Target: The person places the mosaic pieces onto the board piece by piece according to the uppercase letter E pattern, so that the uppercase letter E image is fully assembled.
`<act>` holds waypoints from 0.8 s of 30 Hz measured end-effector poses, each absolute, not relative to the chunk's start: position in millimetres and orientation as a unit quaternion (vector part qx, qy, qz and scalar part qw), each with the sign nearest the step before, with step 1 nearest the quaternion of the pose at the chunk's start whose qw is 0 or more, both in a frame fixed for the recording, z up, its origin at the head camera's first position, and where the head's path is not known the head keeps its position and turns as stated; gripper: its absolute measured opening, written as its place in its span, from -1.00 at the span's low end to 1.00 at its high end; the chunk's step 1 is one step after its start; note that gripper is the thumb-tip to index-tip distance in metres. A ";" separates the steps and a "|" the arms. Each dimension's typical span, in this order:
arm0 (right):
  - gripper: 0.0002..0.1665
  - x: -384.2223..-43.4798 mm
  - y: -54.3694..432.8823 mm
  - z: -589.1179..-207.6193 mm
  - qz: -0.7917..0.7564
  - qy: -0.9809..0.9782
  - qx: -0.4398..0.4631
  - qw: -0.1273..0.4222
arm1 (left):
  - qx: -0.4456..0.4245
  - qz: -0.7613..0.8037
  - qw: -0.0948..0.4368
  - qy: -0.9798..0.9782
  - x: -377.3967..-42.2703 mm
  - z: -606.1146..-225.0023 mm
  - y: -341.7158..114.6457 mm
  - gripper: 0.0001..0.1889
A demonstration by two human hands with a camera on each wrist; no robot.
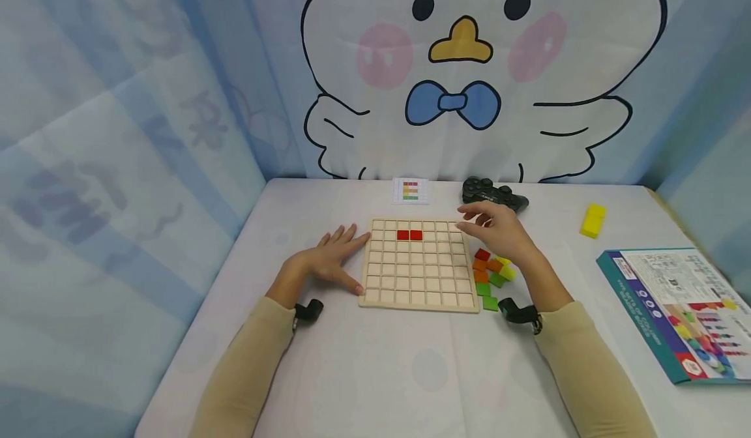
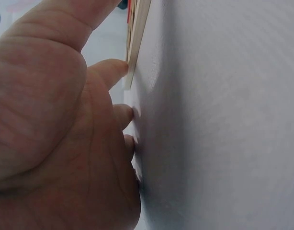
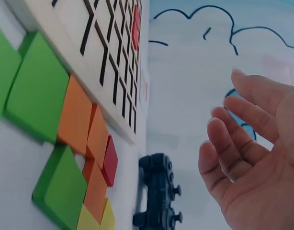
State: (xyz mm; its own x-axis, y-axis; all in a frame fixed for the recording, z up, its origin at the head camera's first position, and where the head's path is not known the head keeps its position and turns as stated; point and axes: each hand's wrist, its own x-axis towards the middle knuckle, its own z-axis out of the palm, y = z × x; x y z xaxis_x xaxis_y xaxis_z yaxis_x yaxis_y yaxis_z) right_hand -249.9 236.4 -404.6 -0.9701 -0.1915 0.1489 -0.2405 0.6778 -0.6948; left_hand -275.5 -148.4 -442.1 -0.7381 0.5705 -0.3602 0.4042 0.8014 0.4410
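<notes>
A pale wooden grid board lies on the table. Two red square blocks sit side by side in its second row from the far edge. My left hand is spread at the board's left side, thumb and index fingertip at the edge. In the left wrist view its palm stands close over the table. My right hand hovers near the far right corner, fingers loosely bent and nothing in them; the right wrist view shows the same hand. Below it lie loose red, orange, green and yellow blocks.
Behind the board lies a small pattern card, with a black game controller to its right. Farther right are a yellow block and a flat teal-edged box. A printed curtain hangs behind the table.
</notes>
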 end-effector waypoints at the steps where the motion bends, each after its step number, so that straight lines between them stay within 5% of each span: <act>1: -0.53 -249.6 239.9 -404.4 0.382 -0.916 0.116 0.031 | 0.267 0.169 0.245 0.917 -276.0 -442.0 -147.3 0.35; 24: -0.54 -257.2 287.4 -414.2 0.351 -0.929 0.081 -0.083 | 0.262 0.177 0.247 0.916 -274.5 -443.4 -146.9 0.36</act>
State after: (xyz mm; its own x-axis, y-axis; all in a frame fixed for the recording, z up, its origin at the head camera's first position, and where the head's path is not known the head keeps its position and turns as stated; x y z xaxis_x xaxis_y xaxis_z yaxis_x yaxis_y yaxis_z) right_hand -257.2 287.4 -414.2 -0.9731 -0.2084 -0.0980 -0.0916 0.7405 -0.6657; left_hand -274.5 -146.9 -443.4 -0.7402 0.5681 -0.3596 0.3935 0.7997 0.4535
